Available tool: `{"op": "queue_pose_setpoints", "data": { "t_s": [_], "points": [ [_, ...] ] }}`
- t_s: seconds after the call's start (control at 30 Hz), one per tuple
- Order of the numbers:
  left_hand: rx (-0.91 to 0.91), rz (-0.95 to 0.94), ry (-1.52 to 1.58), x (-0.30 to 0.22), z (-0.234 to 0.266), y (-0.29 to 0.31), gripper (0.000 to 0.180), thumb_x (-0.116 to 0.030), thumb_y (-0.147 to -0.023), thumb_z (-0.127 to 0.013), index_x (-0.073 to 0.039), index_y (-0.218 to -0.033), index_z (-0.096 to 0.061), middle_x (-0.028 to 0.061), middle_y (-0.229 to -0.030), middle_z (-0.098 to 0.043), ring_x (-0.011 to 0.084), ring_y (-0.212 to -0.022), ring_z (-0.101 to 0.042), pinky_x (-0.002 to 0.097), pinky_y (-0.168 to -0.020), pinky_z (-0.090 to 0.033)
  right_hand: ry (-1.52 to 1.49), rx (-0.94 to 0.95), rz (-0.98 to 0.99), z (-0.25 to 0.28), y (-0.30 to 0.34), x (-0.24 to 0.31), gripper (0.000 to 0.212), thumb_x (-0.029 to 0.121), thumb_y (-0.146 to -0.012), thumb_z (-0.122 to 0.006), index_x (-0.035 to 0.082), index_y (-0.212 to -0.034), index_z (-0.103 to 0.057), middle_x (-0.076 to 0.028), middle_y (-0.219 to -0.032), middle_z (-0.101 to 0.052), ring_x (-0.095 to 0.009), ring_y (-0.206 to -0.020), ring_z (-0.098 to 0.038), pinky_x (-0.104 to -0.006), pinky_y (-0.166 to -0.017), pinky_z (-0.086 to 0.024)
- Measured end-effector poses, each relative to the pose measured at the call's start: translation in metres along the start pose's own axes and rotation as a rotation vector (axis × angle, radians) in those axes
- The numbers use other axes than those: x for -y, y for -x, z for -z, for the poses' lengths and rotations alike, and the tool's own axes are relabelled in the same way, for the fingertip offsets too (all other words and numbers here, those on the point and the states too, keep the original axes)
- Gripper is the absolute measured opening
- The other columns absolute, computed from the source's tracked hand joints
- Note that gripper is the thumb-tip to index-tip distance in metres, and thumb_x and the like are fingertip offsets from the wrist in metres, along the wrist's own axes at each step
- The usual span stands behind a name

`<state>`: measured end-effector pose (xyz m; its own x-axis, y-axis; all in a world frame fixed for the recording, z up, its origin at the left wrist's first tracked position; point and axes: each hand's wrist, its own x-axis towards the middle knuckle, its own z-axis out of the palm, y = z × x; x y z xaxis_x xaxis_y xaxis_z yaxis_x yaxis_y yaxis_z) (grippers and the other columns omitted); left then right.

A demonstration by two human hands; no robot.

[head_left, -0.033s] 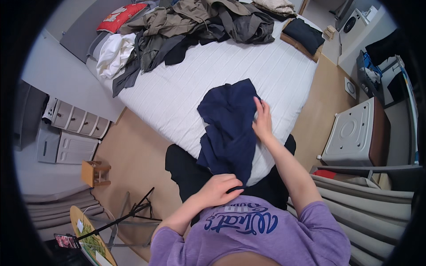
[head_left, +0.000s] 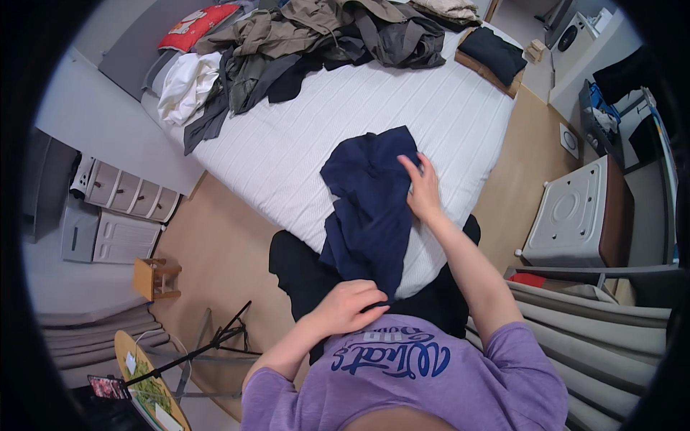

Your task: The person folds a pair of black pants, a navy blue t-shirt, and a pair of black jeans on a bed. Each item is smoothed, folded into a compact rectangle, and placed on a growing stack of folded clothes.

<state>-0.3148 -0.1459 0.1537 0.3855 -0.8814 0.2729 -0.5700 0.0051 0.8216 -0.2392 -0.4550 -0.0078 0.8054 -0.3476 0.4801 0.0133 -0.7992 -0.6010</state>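
A navy blue garment lies partly folded on the bed's near edge; its kind is not clear to me. The near end narrows and hangs down over the edge toward my lap. There my left hand is closed on the garment, thumb and fingers pinched together. Alongside the garment's right edge is my right hand, its fingers apart and the index finger reaching over the cloth. Whether that hand touches the fabric is hard to tell.
On the white bed, a heap of olive and dark clothes fills the far side, beside a white cloth and a red cushion. Folded dark clothing sits at the far right corner. A tripod stands left of me.
My right hand's fingers have spread, the index finger stretching left over the garment. My left hand has shifted slightly left with the near end of the cloth.
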Motion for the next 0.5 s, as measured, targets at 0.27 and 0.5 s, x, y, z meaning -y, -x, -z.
{"op": "queue_pose_setpoints", "data": {
  "t_s": [0.27, 0.5],
  "points": [
    [-0.850, 0.156, -0.625, -0.011, 0.145, 0.101, 0.014, 0.004, -0.089, -0.066, -0.002, -0.101, -0.064, 0.0134, -0.117, -0.066, 0.0244, -0.099, -0.064, 0.0341, -0.086, -0.052, -0.341, 0.350, -0.159, 0.099, -0.112, 0.038, 0.008, 0.012, -0.089, -0.067, 0.005, -0.091, -0.070, -0.004, -0.080, -0.068, -0.016, -0.080, -0.065, -0.0341, -0.079, -0.052],
    [-1.181, 0.056, -0.436, 0.074, 0.289, 0.084, 0.021, 0.003, -0.103, -0.057, 0.000, -0.122, -0.062, 0.0132, -0.135, -0.063, 0.0213, -0.121, -0.062, 0.0320, -0.101, -0.050, -0.763, 0.525, -0.309, 0.201, -0.152, 0.090, 0.029, 0.028, -0.092, -0.083, 0.010, -0.080, -0.064, 0.005, -0.075, -0.065, -0.003, -0.065, -0.057, -0.0208, -0.061, -0.046]
  ]
}}
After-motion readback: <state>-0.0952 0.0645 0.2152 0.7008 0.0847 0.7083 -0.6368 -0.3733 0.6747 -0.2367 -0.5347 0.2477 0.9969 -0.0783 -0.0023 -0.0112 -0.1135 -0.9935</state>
